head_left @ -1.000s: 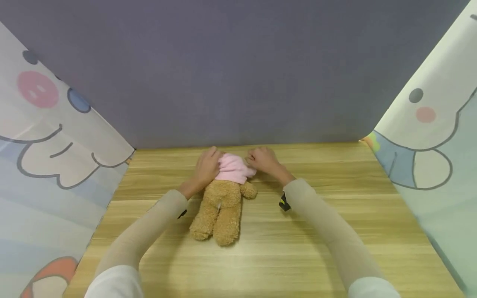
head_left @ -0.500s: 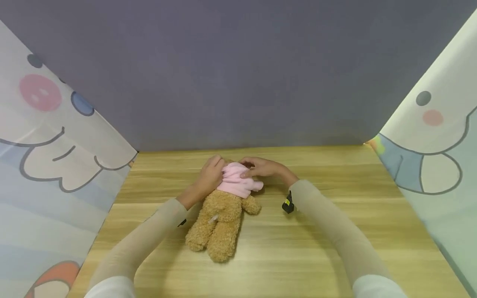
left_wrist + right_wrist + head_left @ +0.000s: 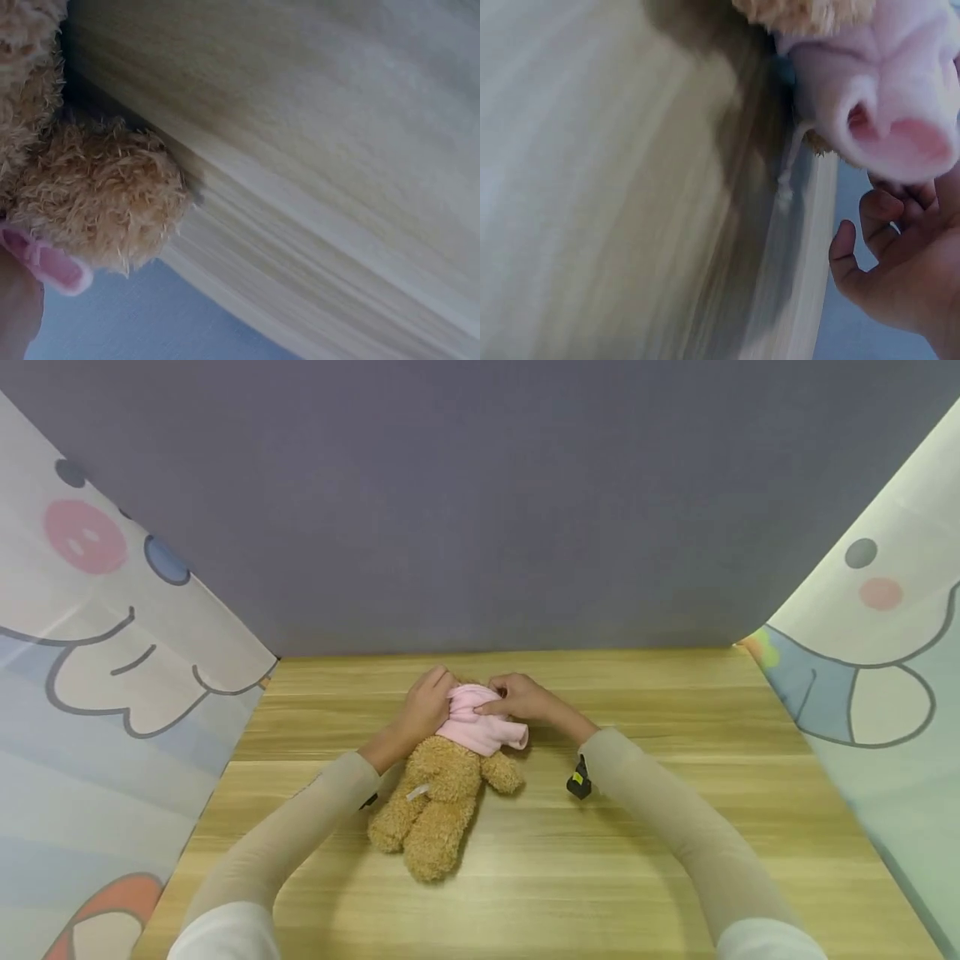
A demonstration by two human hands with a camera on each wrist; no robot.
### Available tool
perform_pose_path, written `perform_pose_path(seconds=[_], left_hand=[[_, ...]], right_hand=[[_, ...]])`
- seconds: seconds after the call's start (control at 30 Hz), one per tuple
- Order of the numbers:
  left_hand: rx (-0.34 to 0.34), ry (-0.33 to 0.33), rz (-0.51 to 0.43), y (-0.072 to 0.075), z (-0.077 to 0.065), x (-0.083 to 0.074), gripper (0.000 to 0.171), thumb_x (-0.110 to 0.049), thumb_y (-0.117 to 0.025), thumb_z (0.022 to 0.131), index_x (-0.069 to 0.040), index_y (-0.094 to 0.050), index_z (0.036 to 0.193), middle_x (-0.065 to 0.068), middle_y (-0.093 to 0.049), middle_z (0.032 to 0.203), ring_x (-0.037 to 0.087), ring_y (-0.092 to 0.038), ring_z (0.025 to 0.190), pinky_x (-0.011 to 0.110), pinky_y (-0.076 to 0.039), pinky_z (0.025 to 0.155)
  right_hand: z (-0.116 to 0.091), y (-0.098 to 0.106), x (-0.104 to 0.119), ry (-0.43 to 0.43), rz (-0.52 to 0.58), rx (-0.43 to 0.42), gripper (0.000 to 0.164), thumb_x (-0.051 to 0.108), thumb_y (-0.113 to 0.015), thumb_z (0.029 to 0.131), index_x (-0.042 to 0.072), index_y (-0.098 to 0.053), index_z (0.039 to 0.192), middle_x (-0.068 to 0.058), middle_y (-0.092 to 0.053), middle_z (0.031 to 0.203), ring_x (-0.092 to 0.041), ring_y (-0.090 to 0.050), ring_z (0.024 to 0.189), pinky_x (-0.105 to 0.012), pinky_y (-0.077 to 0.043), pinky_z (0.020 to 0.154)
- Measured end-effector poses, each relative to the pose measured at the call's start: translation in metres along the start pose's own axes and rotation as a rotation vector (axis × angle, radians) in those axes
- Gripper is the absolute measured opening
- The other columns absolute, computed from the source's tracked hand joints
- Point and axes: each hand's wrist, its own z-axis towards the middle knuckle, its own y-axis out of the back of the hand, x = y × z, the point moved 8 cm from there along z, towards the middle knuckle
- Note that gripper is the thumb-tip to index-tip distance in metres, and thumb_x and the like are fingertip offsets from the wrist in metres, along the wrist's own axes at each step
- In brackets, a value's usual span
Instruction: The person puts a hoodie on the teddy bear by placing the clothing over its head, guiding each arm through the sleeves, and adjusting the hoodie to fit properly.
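Note:
A fluffy brown teddy bear [image 3: 442, 777] lies on the wooden table with its legs toward the person. Bunched around its upper body is a small pink top [image 3: 480, 731], which covers most of the head end. The left hand [image 3: 426, 706] grips the top's left upper edge with curled fingers. On the other side the right hand [image 3: 521, 700] pinches the fabric, thumb lying over it. One bear arm [image 3: 501, 772] sticks out below the hem, beside a loose sleeve [image 3: 915, 146]. In the left wrist view, a pink cuff [image 3: 64, 268] shows beside a furry limb [image 3: 112, 199].
The wooden tabletop [image 3: 637, 860] meets a grey wall panel [image 3: 495, 510] just beyond the hands. Cartoon-printed sheets [image 3: 90, 693] line both sides. A knotted drawstring [image 3: 787, 169] hangs from the top. A white tag [image 3: 417, 792] sticks out of the bear's fur.
The right hand has gone from a curled grip at the top's right side to a pinch with its thumb over the fabric. The bear has shifted nearer, its legs swinging left.

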Motion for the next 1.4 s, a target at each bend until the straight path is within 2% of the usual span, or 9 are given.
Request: perform_pose_path(seconds=[0.17,0.3,0.43,0.67,0.77,1.0,1.13,1.27,1.4], left_hand=[[0.017,-0.019,-0.006,0.0,0.002,-0.005,0.018,0.016,-0.059,0.082,0.001,-0.059,0.093,0.013,-0.052,0.09,0.029,-0.055,0.08,0.042,-0.051,0.076],[0.043,-0.081,0.014,-0.002,0.005,-0.017,0.017,0.013,-0.058,0.084,0.0,-0.06,0.095,0.012,-0.053,0.092,0.028,-0.055,0.083,0.042,-0.051,0.08],[0.048,-0.054,0.044,-0.002,0.008,-0.019,0.014,0.011,-0.057,0.084,0.0,-0.06,0.092,0.012,-0.055,0.091,0.029,-0.057,0.081,0.043,-0.053,0.078],[0.228,0.205,-0.06,-0.01,0.012,0.001,0.011,0.002,-0.062,0.096,-0.004,-0.055,0.103,0.012,-0.06,0.097,0.029,-0.062,0.084,0.044,-0.055,0.072],[0.303,0.292,-0.148,-0.014,0.01,0.007,0.011,-0.002,-0.063,0.097,-0.005,-0.057,0.106,0.012,-0.065,0.097,0.026,-0.063,0.082,0.042,-0.053,0.07],[0.475,0.49,-0.426,-0.017,0.002,0.015,0.013,-0.007,-0.059,0.102,-0.002,-0.069,0.108,0.01,-0.064,0.091,0.02,-0.054,0.077,0.033,-0.045,0.068],[0.582,0.688,-0.668,-0.018,-0.002,0.016,0.015,-0.009,-0.058,0.102,0.001,-0.069,0.1,0.009,-0.062,0.086,0.019,-0.052,0.076,0.03,-0.045,0.07],[0.641,0.899,-0.938,-0.025,-0.006,0.006,0.021,-0.004,-0.055,0.098,-0.002,-0.059,0.078,0.004,-0.05,0.072,0.016,-0.044,0.066,0.027,-0.04,0.063],[0.612,0.984,-1.02,-0.032,-0.008,0.0,0.032,0.0,-0.052,0.089,-0.012,-0.041,0.062,-0.002,-0.035,0.059,0.014,-0.034,0.056,0.026,-0.034,0.058]], right_hand=[[-0.004,-0.003,-0.004,0.033,0.17,0.081,0.032,0.024,-0.073,0.096,0.011,-0.057,0.121,-0.01,-0.058,0.106,-0.019,-0.057,0.075,-0.034,-0.052,0.061],[-0.008,-0.003,-0.003,0.097,0.187,0.116,0.031,0.014,-0.073,0.095,0.009,-0.059,0.122,-0.013,-0.057,0.109,-0.02,-0.055,0.086,-0.036,-0.052,0.067],[-0.011,0.001,0.01,0.186,-0.008,-0.041,0.016,0.014,-0.079,0.09,0.008,-0.065,0.094,-0.006,-0.059,0.092,-0.017,-0.051,0.079,-0.03,-0.047,0.07],[-0.015,0.002,0.031,0.222,-0.686,-0.457,0.021,0.026,-0.074,0.092,0.013,-0.068,0.077,0.0,-0.066,0.073,-0.016,-0.057,0.06,-0.036,-0.048,0.068],[-0.013,0.007,0.033,0.196,-0.775,-0.485,0.023,0.021,-0.071,0.094,0.014,-0.065,0.073,-0.001,-0.066,0.068,-0.018,-0.057,0.057,-0.039,-0.048,0.068],[-0.006,0.018,0.024,0.111,-0.419,-0.054,0.01,0.019,-0.067,0.098,0.012,-0.067,0.105,-0.002,-0.063,0.081,-0.017,-0.056,0.072,-0.033,-0.05,0.07],[-0.015,0.014,0.025,0.061,-0.245,0.177,0.015,0.016,-0.059,0.103,0.008,-0.068,0.111,-0.004,-0.063,0.089,-0.016,-0.054,0.077,-0.033,-0.049,0.075],[-0.028,0.002,0.017,-0.145,0.071,0.4,0.016,0.014,-0.054,0.105,0.004,-0.067,0.107,-0.005,-0.056,0.085,-0.018,-0.049,0.076,-0.038,-0.044,0.075],[-0.04,-0.006,0.008,-0.318,0.333,0.503,0.022,0.017,-0.053,0.106,0.003,-0.066,0.116,-0.005,-0.065,0.097,-0.026,-0.058,0.1,-0.054,-0.045,0.098]])
